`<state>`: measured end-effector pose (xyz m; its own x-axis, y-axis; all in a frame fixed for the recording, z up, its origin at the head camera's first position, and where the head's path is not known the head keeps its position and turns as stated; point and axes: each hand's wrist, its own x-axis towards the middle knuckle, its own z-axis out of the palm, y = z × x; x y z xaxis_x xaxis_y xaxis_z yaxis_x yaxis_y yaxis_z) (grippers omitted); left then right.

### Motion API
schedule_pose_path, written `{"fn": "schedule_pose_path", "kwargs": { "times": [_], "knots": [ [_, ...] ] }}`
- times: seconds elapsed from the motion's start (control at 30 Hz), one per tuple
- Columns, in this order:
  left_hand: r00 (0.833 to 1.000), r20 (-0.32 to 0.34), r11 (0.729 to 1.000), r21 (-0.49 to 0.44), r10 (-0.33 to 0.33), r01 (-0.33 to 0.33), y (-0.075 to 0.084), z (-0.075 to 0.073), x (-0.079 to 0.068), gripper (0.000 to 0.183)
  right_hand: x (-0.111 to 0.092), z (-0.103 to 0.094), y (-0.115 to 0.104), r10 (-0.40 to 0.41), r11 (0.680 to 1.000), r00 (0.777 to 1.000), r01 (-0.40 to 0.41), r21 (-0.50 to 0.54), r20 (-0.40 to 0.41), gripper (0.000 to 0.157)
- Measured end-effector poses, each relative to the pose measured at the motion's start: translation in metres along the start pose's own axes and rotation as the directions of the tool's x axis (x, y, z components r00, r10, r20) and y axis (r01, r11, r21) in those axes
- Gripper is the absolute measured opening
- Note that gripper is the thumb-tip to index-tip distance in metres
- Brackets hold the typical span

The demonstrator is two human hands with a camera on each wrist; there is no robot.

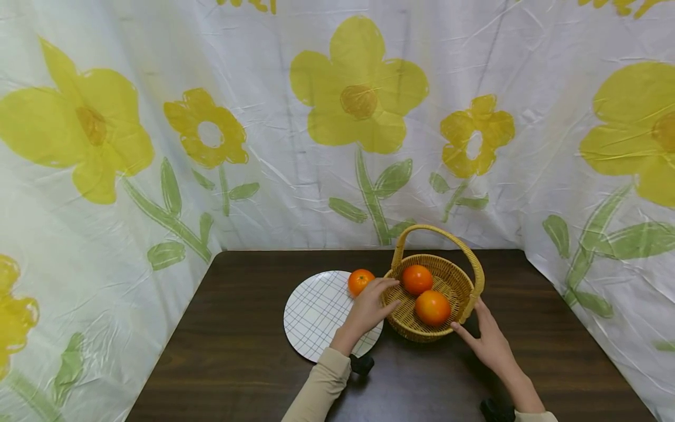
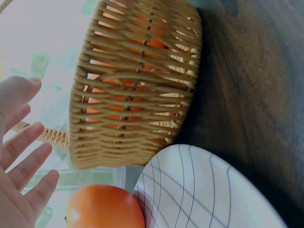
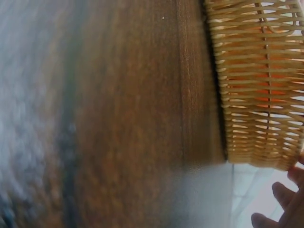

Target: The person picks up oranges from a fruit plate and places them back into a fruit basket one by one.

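A round wicker basket (image 1: 459, 272) with a tall arched handle stands on the dark table. Two oranges lie inside it, one orange (image 1: 417, 279) towards the back and another orange (image 1: 433, 308) nearer the front. My left hand (image 1: 370, 305) hovers at the basket's left rim with fingers spread and nothing held; the left wrist view shows its fingertips apart from the weave. At the basket's right side, my right hand (image 1: 487, 340) touches the rim near the handle's foot, thumb in front and fingers extended. A third orange (image 2: 104, 207) sits on the white plate (image 2: 190, 190).
The plate has a dark grid pattern and lies left of the basket, partly under my left forearm. A white curtain (image 1: 285, 193) with yellow flowers hangs behind the table (image 1: 221, 340). Bare tabletop shows in front of the basket and to its right.
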<state>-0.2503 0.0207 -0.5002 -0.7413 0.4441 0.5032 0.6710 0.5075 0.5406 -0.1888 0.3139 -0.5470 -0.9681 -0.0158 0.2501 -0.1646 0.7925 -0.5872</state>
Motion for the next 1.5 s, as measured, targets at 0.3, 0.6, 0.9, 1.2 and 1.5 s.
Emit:
{"fn": "schedule_pose_path", "kwargs": {
  "times": [0.3, 0.6, 0.9, 1.2, 1.5],
  "knots": [
    [0.998, 0.016, 0.996, -0.067, -0.063, 0.064, -0.010, -0.005, -0.004, 0.041, 0.000, 0.000, 0.000, -0.044, 0.999, 0.998, 0.045, 0.021, -0.034, 0.079],
    [0.997, -0.008, 0.996, -0.045, -0.082, 0.081, -0.019, -0.008, -0.007, 0.042, 0.000, 0.000, 0.001, -0.047, 0.999, 0.998, 0.048, 0.019, -0.039, 0.080],
    [0.995, 0.006, 0.995, -0.033, -0.099, 0.099, -0.029, -0.010, -0.007, 0.045, 0.000, 0.000, 0.000, -0.038, 0.999, 0.999, 0.039, 0.023, -0.035, 0.080],
    [0.994, -0.025, 0.994, -0.028, -0.106, 0.105, -0.034, -0.014, -0.006, 0.051, 0.001, 0.000, -0.001, -0.041, 0.999, 0.998, 0.042, 0.021, -0.038, 0.079],
    [0.989, -0.030, 0.990, -0.019, -0.141, 0.141, -0.044, -0.013, -0.007, 0.056, 0.000, 0.000, -0.001, -0.040, 0.999, 0.998, 0.041, 0.030, -0.038, 0.078]
  ]
}}
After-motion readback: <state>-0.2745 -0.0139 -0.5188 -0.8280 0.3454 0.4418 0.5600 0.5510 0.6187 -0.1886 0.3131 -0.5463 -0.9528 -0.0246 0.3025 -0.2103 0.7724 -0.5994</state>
